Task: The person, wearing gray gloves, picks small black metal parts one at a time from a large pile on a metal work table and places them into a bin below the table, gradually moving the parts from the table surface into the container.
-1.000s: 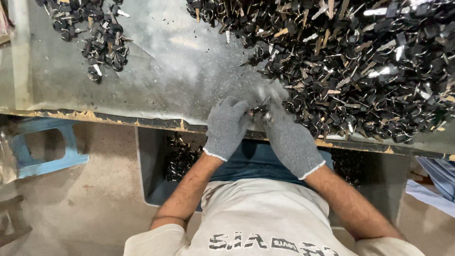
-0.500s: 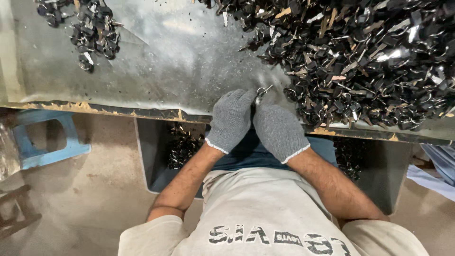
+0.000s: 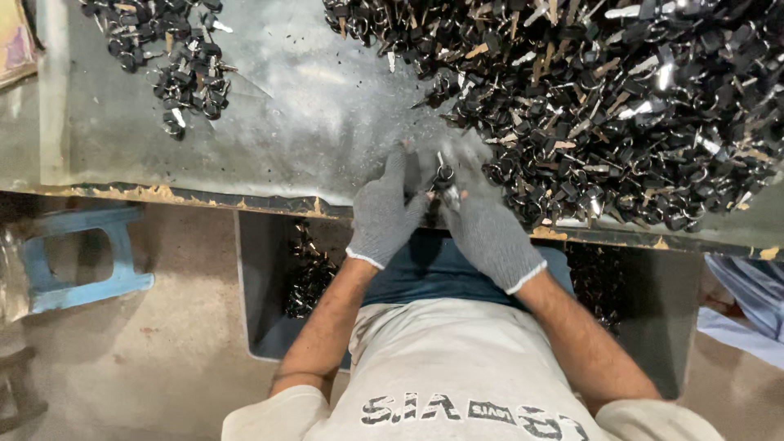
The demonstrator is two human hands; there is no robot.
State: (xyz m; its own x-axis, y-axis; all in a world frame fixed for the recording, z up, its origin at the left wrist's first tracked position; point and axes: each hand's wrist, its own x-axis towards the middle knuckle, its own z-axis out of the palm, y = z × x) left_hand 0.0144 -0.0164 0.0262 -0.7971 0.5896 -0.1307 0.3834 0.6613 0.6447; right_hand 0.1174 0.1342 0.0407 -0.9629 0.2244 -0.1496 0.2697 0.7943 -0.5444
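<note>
tan cardboard package corner (image 3: pixel 16 41) at top left edge

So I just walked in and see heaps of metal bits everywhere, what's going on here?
A person in grey knit gloves works at the edge of a worn metal table. The left hand and right hand meet over a small ringed metal piece beside the big pile. A smaller pile lies far left.

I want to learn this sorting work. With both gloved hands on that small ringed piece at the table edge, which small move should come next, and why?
Probably a short pull toward the body: the left hand and right hand pinch a small ringed piece right beside the big pile, so it may snag neighbouring pieces.
</note>
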